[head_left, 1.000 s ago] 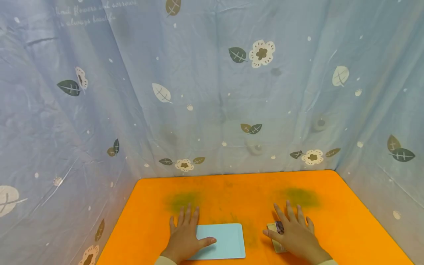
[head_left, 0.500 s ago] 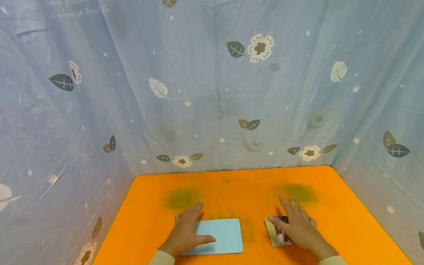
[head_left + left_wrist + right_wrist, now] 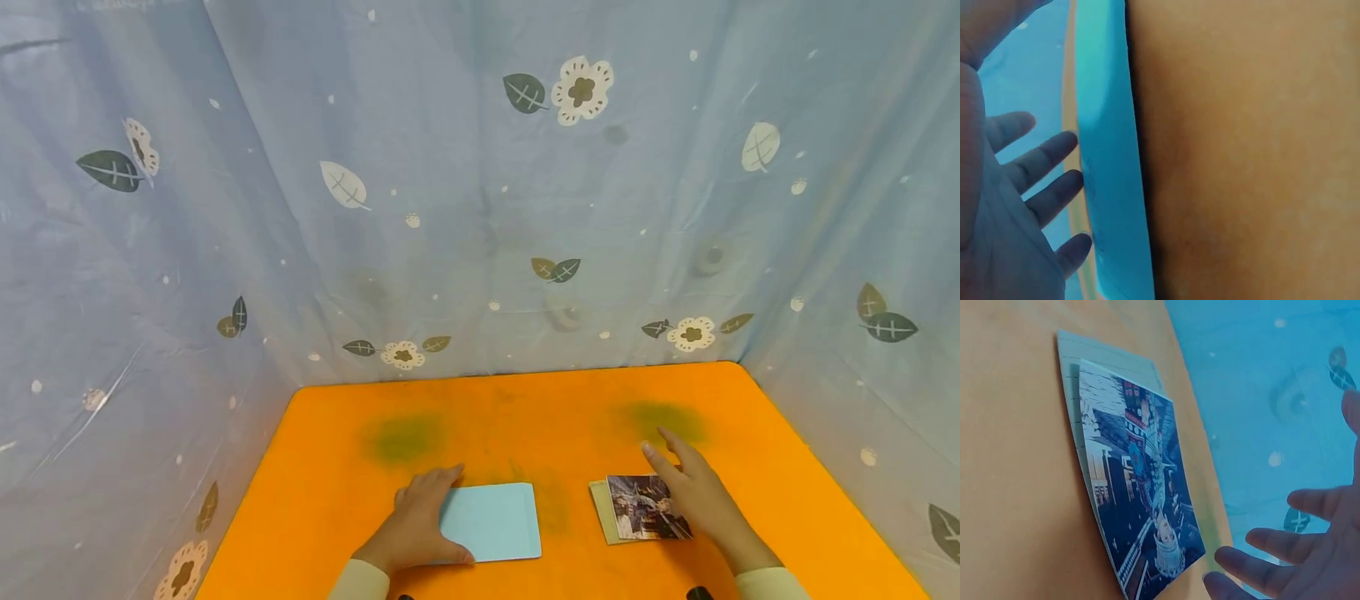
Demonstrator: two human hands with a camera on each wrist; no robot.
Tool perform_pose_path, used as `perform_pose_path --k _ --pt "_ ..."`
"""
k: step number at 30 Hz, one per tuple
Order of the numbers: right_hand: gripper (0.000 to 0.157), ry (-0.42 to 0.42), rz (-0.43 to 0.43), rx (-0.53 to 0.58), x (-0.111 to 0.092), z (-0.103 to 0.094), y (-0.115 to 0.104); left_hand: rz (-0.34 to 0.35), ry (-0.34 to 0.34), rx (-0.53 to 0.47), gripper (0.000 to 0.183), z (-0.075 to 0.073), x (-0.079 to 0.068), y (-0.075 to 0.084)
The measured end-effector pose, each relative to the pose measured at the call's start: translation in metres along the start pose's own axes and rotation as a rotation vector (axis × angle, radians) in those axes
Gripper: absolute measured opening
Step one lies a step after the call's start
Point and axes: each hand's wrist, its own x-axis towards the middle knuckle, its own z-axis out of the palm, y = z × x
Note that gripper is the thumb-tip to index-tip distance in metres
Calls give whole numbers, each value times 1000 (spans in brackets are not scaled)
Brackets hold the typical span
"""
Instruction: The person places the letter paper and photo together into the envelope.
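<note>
A light blue envelope-like rectangle [image 3: 495, 521] lies flat on the orange tabletop [image 3: 517, 433]. My left hand [image 3: 420, 525] is at its left end, thumb by the near edge. In the left wrist view, the fingertips come up to the edge of the blue rectangle [image 3: 1113, 144]; firm contact cannot be made out. To the right, a photo [image 3: 641, 504] of a person in ornate dress rests on a pale lined paper [image 3: 602, 510]. My right hand [image 3: 701, 500] hovers by the photo's right side. The right wrist view shows its fingers spread, apart from the photo [image 3: 1141, 487].
A blue curtain [image 3: 450, 208] with leaves and flowers encloses the table at the back and both sides. Two greenish stains [image 3: 405, 437] mark the tabletop. Small dark objects [image 3: 699, 593] peek in at the bottom edge of the head view.
My right hand has drawn off the photo to the right and turned on its side, uncovering more of it. My left hand has turned from palm-down to the blue rectangle's edge. The head view has tilted.
</note>
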Motion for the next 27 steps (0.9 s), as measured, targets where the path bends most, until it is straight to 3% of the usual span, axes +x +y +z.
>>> perform_pose_path --k 9,14,27 --pt "102 -37 107 177 -6 -10 11 11 -24 16 126 0 -2 1" --pt "94 -19 126 184 -6 -13 16 2 -7 48 119 0 -5 1" --pt "100 -10 224 219 -15 -12 29 24 -12 85 99 4 -1 5"
